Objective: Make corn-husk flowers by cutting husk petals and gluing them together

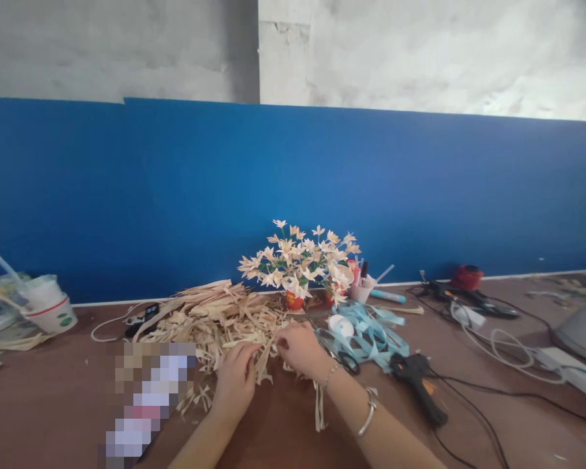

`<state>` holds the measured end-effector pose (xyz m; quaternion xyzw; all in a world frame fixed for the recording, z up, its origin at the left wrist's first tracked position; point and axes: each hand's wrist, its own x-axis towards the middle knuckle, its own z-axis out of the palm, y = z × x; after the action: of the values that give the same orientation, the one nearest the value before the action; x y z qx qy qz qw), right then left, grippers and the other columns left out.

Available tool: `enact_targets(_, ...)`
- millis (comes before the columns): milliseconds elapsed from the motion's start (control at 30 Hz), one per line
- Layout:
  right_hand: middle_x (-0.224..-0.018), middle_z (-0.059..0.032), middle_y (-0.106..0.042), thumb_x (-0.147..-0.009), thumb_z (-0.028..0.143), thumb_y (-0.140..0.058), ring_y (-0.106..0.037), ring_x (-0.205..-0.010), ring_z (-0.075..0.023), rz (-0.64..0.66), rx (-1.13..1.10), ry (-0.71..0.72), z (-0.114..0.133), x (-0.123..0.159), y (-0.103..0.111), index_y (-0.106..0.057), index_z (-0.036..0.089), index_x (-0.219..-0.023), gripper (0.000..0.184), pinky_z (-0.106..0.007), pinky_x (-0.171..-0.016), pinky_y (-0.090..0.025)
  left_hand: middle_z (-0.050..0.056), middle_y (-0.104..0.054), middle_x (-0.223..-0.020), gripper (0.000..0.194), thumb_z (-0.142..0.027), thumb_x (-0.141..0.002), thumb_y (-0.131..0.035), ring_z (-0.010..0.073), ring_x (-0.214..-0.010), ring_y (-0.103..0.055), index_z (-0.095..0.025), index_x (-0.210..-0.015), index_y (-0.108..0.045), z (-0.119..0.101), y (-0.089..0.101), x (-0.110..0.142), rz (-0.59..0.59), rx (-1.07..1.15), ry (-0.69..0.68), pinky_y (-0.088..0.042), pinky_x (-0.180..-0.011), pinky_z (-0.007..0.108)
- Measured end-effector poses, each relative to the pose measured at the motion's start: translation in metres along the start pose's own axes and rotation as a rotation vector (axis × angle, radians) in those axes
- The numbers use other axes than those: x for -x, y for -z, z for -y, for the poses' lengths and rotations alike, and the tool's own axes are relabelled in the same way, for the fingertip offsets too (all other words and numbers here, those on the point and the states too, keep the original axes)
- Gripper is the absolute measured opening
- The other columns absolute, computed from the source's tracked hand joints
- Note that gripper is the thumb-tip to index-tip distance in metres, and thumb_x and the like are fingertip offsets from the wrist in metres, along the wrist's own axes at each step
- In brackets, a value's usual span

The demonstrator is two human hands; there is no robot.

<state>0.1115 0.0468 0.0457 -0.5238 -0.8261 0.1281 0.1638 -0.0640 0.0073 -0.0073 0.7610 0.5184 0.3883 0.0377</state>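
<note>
A large loose pile of dried husk strips point(215, 312), pale tan, lies at the middle of the table. My left hand point(237, 378) is at the near edge of this pile, its fingers bent toward the thumb and closed on a pale husk strip point(262, 363). Just to the right, my right hand point(300, 348) is closed, with the fingers curled down; what they pinch is too small to make out. Behind the hands stand white husk flowers point(297, 257) on green stems in a small red pot point(294, 300). Black-handled scissors point(349, 363) lie partly behind my right wrist.
Light blue ribbons point(371, 332) and a black glue gun point(420, 387) lie at right, with cables point(498, 391) trailing beyond. A cup of pens point(362, 288) stands behind the ribbons. At left are white paper cups point(51, 312) and a blurred-out phone-like object point(146, 410). A blue panel point(176, 195) backs the table.
</note>
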Motion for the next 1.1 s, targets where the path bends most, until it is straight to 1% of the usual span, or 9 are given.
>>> enact_targets(67, -0.08, -0.002, -0.069, -0.073, 0.019, -0.051, -0.059, -0.078, -0.0162, -0.014, -0.103, -0.018, -0.008, -0.001, 0.008, -0.068, 0.02, -0.076, 0.017, -0.029, -0.076, -0.036, 0.008, -0.063, -0.099, 0.033, -0.009, -0.077, -0.039, 0.0224, -0.096, -0.057, -0.02, -0.1, -0.06, 0.0, 0.0, 0.0, -0.001, 0.004, 0.003, -0.045, -0.082, 0.039)
enact_targets(133, -0.076, -0.0019, -0.069, -0.074, 0.025, -0.052, -0.059, -0.071, -0.0144, -0.053, -0.343, -0.078, -0.02, 0.0, 0.02, -0.068, 0.017, -0.077, 0.018, -0.024, -0.067, -0.04, 0.008, -0.063, -0.098, 0.033, -0.009, -0.077, -0.039, 0.0223, -0.095, -0.057, -0.02, -0.1, -0.06, 0.001, -0.001, 0.0, -0.008, 0.005, 0.005, -0.045, -0.081, 0.039)
enact_targets(233, -0.068, -0.0031, -0.068, -0.07, 0.03, -0.055, -0.058, -0.063, -0.0139, -0.115, -0.586, -0.193, -0.04, 0.006, 0.036, -0.068, 0.013, -0.073, 0.021, -0.022, -0.06, -0.042, 0.009, -0.063, -0.098, 0.032, -0.01, -0.078, -0.039, 0.0224, -0.094, -0.057, -0.02, -0.099, -0.06, 0.002, -0.003, -0.001, -0.015, 0.002, 0.003, -0.045, -0.081, 0.039)
enact_targets(367, -0.066, -0.0031, -0.066, -0.071, 0.029, -0.053, -0.056, -0.06, -0.0125, -0.133, -0.578, -0.261, -0.06, 0.018, 0.044, -0.066, 0.013, -0.071, 0.021, -0.022, -0.058, -0.041, 0.009, -0.063, -0.098, 0.031, -0.011, -0.078, -0.039, 0.0223, -0.095, -0.057, -0.02, -0.099, -0.06, 0.003, -0.004, -0.001, -0.001, -0.002, -0.009, -0.044, -0.081, 0.039)
enact_targets(533, -0.056, -0.0016, -0.062, -0.068, 0.027, -0.055, -0.051, -0.053, -0.0116, -0.056, -0.517, -0.271, -0.063, 0.027, 0.039, -0.066, 0.013, -0.063, 0.018, -0.021, -0.051, -0.037, 0.009, -0.064, -0.097, 0.03, -0.012, -0.08, -0.039, 0.0219, -0.094, -0.057, -0.02, -0.098, -0.061, 0.002, -0.004, -0.001, 0.007, -0.041, -0.012, -0.044, -0.081, 0.038)
enact_targets(733, -0.069, -0.0042, -0.066, -0.073, 0.028, -0.05, -0.055, -0.062, -0.0146, -0.019, -0.396, -0.251, -0.057, 0.035, 0.043, -0.067, 0.014, -0.074, 0.022, -0.023, -0.057, -0.04, 0.007, -0.065, -0.094, 0.024, -0.021, -0.083, -0.043, 0.0223, -0.089, -0.057, -0.021, -0.089, -0.066, -0.004, 0.001, -0.002, 0.03, -0.144, -0.012, -0.043, -0.078, 0.039)
enact_targets(867, -0.069, -0.0034, -0.063, -0.08, 0.03, -0.039, -0.055, -0.054, -0.0119, -0.039, -0.465, -0.345, -0.055, 0.038, 0.051, -0.064, 0.014, -0.079, 0.029, -0.019, -0.046, -0.037, 0.007, -0.064, -0.096, 0.024, -0.025, -0.083, -0.044, 0.0235, -0.091, -0.055, -0.023, -0.085, -0.068, -0.004, 0.004, -0.003, -0.016, -0.224, -0.02, -0.042, -0.08, 0.04)
enact_targets(967, -0.066, -0.002, -0.061, -0.08, 0.03, -0.041, -0.05, -0.045, -0.0095, -0.088, -0.515, -0.402, -0.063, 0.044, 0.056, -0.062, 0.014, -0.084, 0.027, -0.019, -0.042, -0.035, 0.007, -0.064, -0.097, 0.023, -0.024, -0.081, -0.046, 0.0244, -0.093, -0.055, -0.023, -0.09, -0.068, -0.001, 0.004, -0.003, -0.033, -0.228, -0.006, -0.041, -0.081, 0.041)
enact_targets(1100, -0.066, -0.0011, -0.062, -0.076, 0.015, -0.038, -0.048, -0.037, -0.0092, -0.075, -0.387, -0.48, -0.082, 0.061, 0.062, -0.059, 0.013, -0.102, 0.034, -0.022, -0.044, -0.037, 0.007, -0.064, -0.096, 0.024, -0.024, -0.083, -0.045, 0.0234, -0.093, -0.056, -0.023, -0.096, -0.065, 0.0, 0.003, -0.002, -0.048, -0.179, 0.006, -0.041, -0.081, 0.039)
